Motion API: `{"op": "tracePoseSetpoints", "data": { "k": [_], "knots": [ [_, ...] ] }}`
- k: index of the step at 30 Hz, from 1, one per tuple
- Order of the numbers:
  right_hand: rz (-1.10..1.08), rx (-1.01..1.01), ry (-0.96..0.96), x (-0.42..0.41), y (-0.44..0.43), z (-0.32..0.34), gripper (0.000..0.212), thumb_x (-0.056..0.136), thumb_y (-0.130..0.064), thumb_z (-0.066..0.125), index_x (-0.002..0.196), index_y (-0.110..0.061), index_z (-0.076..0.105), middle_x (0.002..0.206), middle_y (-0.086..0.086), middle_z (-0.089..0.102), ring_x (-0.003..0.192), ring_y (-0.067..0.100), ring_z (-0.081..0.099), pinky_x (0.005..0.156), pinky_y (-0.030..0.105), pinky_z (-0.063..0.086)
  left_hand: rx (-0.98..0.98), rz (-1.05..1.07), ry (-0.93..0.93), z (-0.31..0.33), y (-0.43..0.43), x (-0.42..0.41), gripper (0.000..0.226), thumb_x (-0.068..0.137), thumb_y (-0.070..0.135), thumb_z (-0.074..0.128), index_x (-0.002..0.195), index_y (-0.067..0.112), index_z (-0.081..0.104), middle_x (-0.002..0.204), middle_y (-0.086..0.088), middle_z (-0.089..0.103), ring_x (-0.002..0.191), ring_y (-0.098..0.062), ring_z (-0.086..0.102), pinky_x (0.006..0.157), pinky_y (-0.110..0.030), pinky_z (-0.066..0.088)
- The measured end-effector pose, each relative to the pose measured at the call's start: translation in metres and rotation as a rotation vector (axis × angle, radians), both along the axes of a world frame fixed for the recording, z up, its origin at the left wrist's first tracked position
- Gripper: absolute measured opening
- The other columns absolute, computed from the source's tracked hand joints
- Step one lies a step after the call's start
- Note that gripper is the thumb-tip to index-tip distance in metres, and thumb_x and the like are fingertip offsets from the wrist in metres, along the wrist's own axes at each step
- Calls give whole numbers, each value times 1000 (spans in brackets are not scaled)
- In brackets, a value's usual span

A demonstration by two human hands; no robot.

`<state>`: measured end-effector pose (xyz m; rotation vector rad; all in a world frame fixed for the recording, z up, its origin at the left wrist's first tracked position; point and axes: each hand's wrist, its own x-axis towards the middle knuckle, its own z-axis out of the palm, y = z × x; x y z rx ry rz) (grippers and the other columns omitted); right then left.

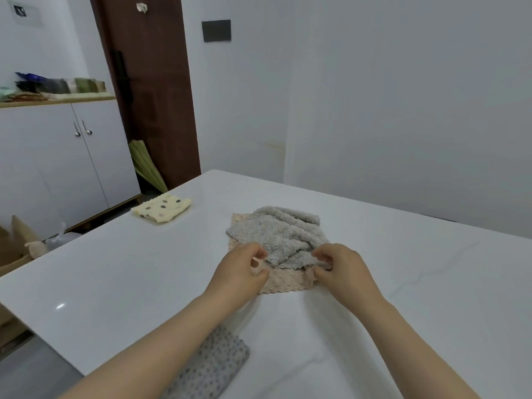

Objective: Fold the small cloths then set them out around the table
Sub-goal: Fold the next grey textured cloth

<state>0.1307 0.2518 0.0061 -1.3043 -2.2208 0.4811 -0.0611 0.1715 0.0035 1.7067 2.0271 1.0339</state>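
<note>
While left hand (244,267) and right hand (337,269) pinch grey cloth (283,228), beige cloth (285,281) beneath

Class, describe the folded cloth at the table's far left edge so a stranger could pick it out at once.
On the white table, follow the left edge toward the white cabinet. There lies the yellow cloth, folded and alone. Only it is pale yellow with large dark dots; the grey dotted cloth lies at the near edge, the fluffy grey cloth rumpled mid-table.
</note>
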Motion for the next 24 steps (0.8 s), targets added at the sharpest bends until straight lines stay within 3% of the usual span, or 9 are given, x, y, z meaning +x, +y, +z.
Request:
{"op": "tracePoseSetpoints", "data": {
  "k": [5,10,13,16,20,24],
  "knots": [
    [-49,-6,86,-4,15,-11,33,76,-12,62,107,-21,68,102,-3,65,102,20,54,83,28,43,4,18,28,-11,29,8,37,81,16,62,117,24,55,117,9,48,109,-10,49,92,-24,42],
    [-96,6,75,-3,24,-33,13,77,-15,59,86,-15,67,82,-1,68,89,23,56,74,36,49,10,-6,193,-24,44,7,56,82,21,62,135,23,43,135,4,44,126,-15,38,103,-20,28],
    [-109,-7,116,-1,31,-36,9,80,-16,59,77,-15,68,74,-2,68,81,22,59,68,34,49,-14,-17,244,-28,54,5,61,82,26,64,138,23,39,138,3,42,128,-17,37,104,-22,28],
    [-105,-41,210,3,37,-28,16,84,-20,63,69,-21,70,64,-9,65,69,10,57,59,26,42,-27,-5,274,-30,62,5,60,83,31,64,137,24,40,136,1,45,127,-18,40,103,-24,31],
    [-99,-35,209,6,38,-26,16,86,-20,63,71,-20,67,67,-9,65,70,9,58,62,30,45,-67,-11,365,-29,68,5,53,83,33,61,133,24,46,126,1,53,118,-19,46,95,-26,35],
    [-87,-12,229,5,35,-20,12,90,-18,60,78,-21,64,74,-12,66,75,9,61,68,30,49,12,-5,355,-27,70,6,18,85,21,54,101,18,61,99,0,63,96,-20,56,79,-29,42]
  ]
}}
